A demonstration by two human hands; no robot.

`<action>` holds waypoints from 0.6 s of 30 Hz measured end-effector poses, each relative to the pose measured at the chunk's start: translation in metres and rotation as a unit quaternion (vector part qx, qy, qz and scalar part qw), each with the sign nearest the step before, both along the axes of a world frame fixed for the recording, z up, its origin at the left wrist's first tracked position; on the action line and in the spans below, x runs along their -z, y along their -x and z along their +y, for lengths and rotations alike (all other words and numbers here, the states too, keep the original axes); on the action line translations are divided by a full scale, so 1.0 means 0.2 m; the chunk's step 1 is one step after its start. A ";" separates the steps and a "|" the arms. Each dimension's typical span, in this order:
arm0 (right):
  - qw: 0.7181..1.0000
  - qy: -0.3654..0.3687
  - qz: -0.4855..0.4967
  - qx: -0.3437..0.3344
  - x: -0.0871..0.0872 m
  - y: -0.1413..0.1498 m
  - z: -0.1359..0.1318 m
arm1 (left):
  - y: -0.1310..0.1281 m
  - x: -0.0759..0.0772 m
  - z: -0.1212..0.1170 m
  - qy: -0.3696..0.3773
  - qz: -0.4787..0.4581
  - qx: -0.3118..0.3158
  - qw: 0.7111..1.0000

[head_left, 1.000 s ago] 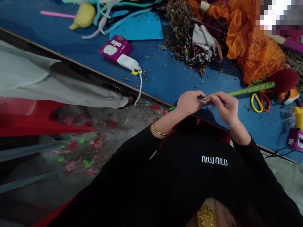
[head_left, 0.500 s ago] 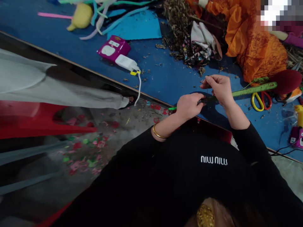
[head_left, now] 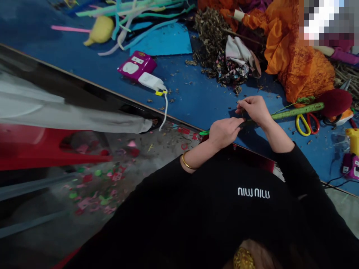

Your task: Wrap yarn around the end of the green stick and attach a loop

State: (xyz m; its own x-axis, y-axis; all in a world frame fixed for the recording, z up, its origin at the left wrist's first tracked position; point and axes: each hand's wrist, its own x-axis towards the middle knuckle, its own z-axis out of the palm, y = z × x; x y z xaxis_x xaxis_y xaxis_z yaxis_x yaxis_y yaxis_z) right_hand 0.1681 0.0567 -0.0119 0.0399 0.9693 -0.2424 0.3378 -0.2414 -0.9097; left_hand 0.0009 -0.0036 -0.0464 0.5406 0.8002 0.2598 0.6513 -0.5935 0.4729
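My left hand (head_left: pixel 226 131), with a gold bangle at its wrist, is closed around the dark end of a long stick by the table's edge. The stick's other half is green (head_left: pixel 298 111) and slants away to the right under my right hand. My right hand (head_left: pixel 256 109) is raised just above the stick, thumb and fingertips pinched on what looks like a thin thread, barely visible. A green thread (head_left: pixel 280 109) runs from a small tangle toward that hand. A bright green loop (head_left: pixel 204 133) shows beside my left hand; what it belongs to is hidden.
Yellow-and-red-handled scissors (head_left: pixel 303 125) lie right of my hands, near a dark red rounded thing (head_left: pixel 336 102). Behind are orange cloth (head_left: pixel 305 71), dried plant bits (head_left: pixel 209 41) and a purple power socket (head_left: pixel 137 66) with a white plug. A red stool (head_left: pixel 42 147) stands left, beside scraps on the floor.
The view has shifted slightly, so the table things sit lower in the picture. My left hand keeps its hold on the stick, and my right hand stays pinched above it.
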 end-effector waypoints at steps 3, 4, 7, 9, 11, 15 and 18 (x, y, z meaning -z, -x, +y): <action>1.000 0.004 0.007 -0.005 0.01 0.00 0.00 | 0.00 0.00 0.00 0.009 -0.016 -0.003 1.000; 1.000 0.005 0.009 -0.007 0.01 0.00 -0.01 | 0.00 0.00 0.00 0.016 -0.022 -0.004 1.000; 1.000 0.004 0.012 -0.016 0.00 0.01 -0.01 | -0.01 -0.01 0.00 0.044 -0.042 -0.015 0.998; 0.999 -0.001 0.024 -0.025 -0.04 0.00 -0.01 | -0.02 -0.02 0.00 0.061 -0.057 -0.027 0.996; 0.999 0.001 0.031 -0.030 -0.11 -0.03 -0.03 | -0.01 -0.04 0.01 0.071 -0.068 -0.038 0.994; 0.999 0.003 -0.039 -0.035 -0.34 -0.23 -0.12 | 0.04 -0.08 0.04 0.061 -0.084 -0.045 0.994; 0.990 -0.006 -0.125 -0.063 -0.51 -0.48 -0.22 | 0.11 -0.11 0.07 0.047 -0.086 -0.050 0.994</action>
